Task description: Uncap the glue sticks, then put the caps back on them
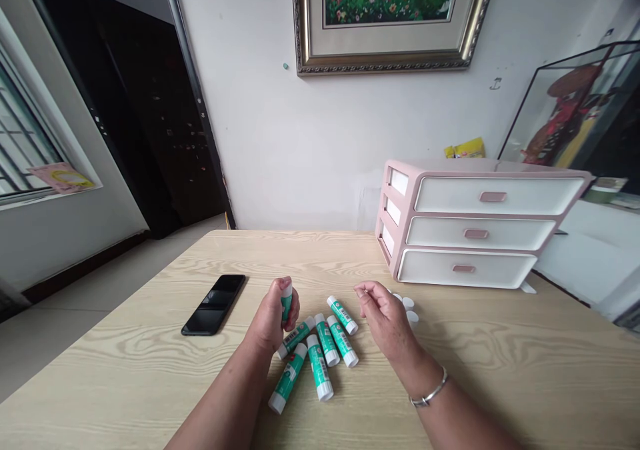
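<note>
A person's left hand is wrapped around a green-and-white tube, upright above the wooden surface. Six similar tubes lie between the hands. The right hand is curled near white discs; whether its fingertips pinch anything, I cannot tell. A black phone lies to the left.

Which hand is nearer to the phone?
The left. The left hand is just to the right of the phone, gripping a tube; the right hand is farther right, past the loose tubes, beside some white discs.
</note>
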The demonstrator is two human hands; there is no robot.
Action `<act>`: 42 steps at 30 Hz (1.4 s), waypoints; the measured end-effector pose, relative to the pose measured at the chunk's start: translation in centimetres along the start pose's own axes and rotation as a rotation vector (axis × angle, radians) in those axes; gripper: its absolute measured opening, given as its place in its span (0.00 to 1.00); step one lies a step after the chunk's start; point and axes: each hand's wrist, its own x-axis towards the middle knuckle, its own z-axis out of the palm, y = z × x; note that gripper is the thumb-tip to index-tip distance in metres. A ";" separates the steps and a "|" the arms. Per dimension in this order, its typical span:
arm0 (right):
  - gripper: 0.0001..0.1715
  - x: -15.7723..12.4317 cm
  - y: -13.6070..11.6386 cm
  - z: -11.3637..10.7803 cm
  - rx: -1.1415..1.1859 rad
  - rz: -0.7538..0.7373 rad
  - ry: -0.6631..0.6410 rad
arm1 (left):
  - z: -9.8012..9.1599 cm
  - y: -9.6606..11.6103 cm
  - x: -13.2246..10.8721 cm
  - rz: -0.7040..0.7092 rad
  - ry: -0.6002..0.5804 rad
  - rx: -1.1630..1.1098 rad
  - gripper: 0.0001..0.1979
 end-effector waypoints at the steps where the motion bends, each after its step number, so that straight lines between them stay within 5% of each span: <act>1: 0.18 0.0 0.1 0.0 -0.006 -0.003 -0.001 | 0.0 0.1 0.0 0.005 0.028 0.033 0.26; 4: 0.18 0.2 0.6 -0.3 -0.038 -0.020 0.015 | -0.4 0.8 -0.1 0.030 0.125 0.173 0.25; 7: 0.18 0.6 1.2 -1.1 -0.112 -0.043 0.075 | -1.1 2.1 -0.3 0.033 0.257 0.595 0.26; 10: 0.19 1.3 1.6 -2.7 -0.235 -0.042 0.197 | -1.9 3.2 -0.2 -0.041 0.346 1.026 0.28; 15: 0.17 2.5 0.9 -5.4 -0.453 0.064 0.354 | -4.1 3.1 0.5 -0.194 0.393 1.343 0.32; 20: 0.15 2.9 0.3 -6.1 -0.729 0.233 0.208 | -6.3 1.6 1.5 -0.235 0.365 1.452 0.34; 25: 0.15 2.3 1.4 -5.7 -0.955 0.179 -0.001 | -7.1 0.7 1.9 -0.266 0.329 1.492 0.30; 32: 0.15 1.9 2.7 -5.0 -1.077 0.080 -0.077 | -7.6 0.0 2.0 -0.224 0.315 1.496 0.24; 37: 0.14 1.8 2.8 -4.8 -1.117 0.095 -0.103 | -7.0 -0.4 1.9 -0.115 0.357 1.508 0.25; 42: 0.15 1.6 3.0 -4.6 -1.126 0.109 -0.096 | -5.1 -0.3 1.0 0.236 0.397 1.484 0.23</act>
